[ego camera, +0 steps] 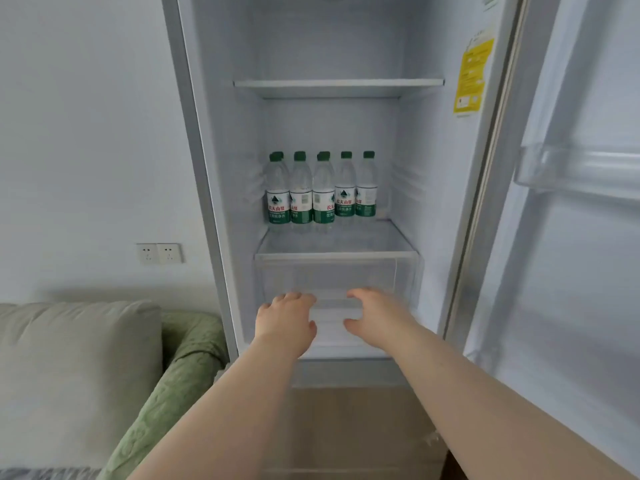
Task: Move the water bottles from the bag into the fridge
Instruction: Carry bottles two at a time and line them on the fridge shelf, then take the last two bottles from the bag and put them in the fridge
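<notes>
Fridge standing open, centre frame. Water bottles sitting in row on middle shelf; bag out of view. Left hand and right hand hovering, fingers spread, empty, before clear drawer, edges blurry. Placing step seemingly finishing; next probably reaching back for bag.

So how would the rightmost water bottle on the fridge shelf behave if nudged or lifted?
The rightmost bottle stands tall and narrow, so a high push would probably tip it toward its neighbours. It looks full, so likely heavy for its size. The clear thin plastic may flex slightly under the fingers.
</notes>
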